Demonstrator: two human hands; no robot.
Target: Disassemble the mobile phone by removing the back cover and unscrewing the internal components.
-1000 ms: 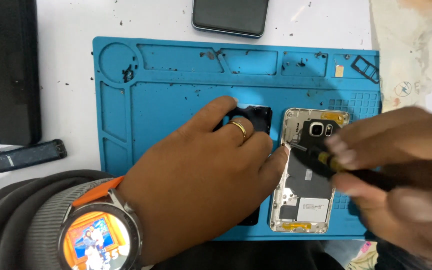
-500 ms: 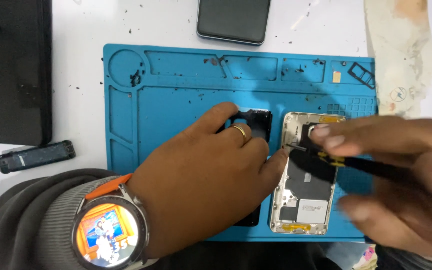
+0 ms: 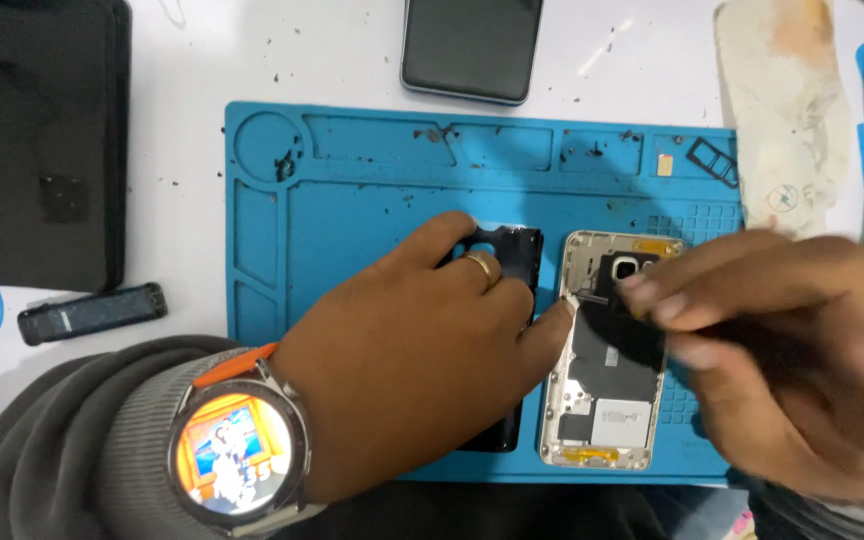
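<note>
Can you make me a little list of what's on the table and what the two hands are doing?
Surface: white table with a blue work mat
Main thing: opened phone, insides showing
Left hand: rests on a black back cover, fingertip touching the phone's edge
Right hand: fingers pinched over the phone's top; whatever it may hold is blurred
Wrist: round watch, orange strap
Nearby: another phone, black case

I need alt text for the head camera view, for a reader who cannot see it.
Two bare hands work on an opened phone on a blue repair mat: the left hand steadies its edge, the right hand pinches near its top. The left wrist wears a watch.
</note>
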